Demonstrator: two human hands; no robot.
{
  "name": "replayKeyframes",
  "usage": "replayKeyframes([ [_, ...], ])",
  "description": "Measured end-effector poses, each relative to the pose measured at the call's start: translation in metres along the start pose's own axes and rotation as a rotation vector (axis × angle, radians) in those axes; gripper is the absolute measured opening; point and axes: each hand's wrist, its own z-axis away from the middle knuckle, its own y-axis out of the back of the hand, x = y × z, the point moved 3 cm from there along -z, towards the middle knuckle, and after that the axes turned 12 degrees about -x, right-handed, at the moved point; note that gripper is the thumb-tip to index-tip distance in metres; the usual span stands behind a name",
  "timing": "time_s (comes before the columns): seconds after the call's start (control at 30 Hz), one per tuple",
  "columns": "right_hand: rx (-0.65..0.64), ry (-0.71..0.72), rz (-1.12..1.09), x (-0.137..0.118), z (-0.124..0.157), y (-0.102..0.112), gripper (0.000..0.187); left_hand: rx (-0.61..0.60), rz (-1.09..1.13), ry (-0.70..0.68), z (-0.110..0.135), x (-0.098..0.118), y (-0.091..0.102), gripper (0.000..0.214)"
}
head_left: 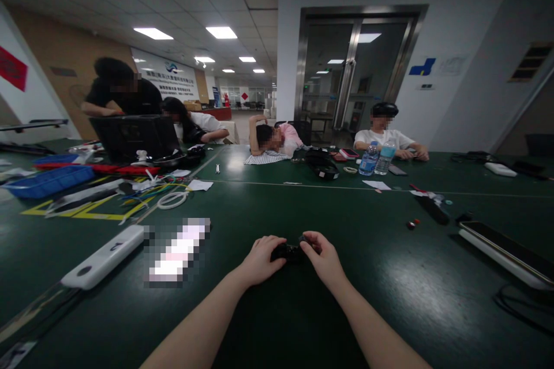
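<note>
A small black object (291,251) is low over the green tabletop in front of me, between my hands. Its exact kind is too dark to make out. My left hand (263,259) grips its left end, the fingers curled over the top and the thumb along the near side. On the other side, my right hand (321,258) pinches a small dark piece (303,238) between thumb and fingertips, at the right end of the black object. Whether the two pieces are joined, I cannot tell.
Left of my hands lie a blurred-out phone-like slab (179,253) and a white power strip (106,256). A blue tray (51,181) stands farther left. At right are a phone on a white block (511,253) and a red cap (411,224). Water bottles (369,159) and several people are across the table.
</note>
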Motion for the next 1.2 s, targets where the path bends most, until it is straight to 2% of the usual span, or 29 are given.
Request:
replayKeyframes([
  [0.3,0.084,-0.035,-0.197,0.003,0.000,0.009,0.034,0.002,0.012,0.020,-0.002,0.000,0.001,0.042],
  [0.7,0.217,-0.040,-0.363,0.029,-0.009,0.015,0.043,-0.052,0.028,0.047,0.000,-0.001,0.002,0.045],
  [0.93,0.211,-0.054,-0.428,0.028,-0.008,0.015,0.047,-0.035,0.036,0.043,0.000,0.002,0.003,0.041],
  [1.2,0.186,-0.091,-0.370,0.026,-0.007,0.014,0.044,-0.026,0.018,0.035,-0.001,0.002,0.003,0.042],
])
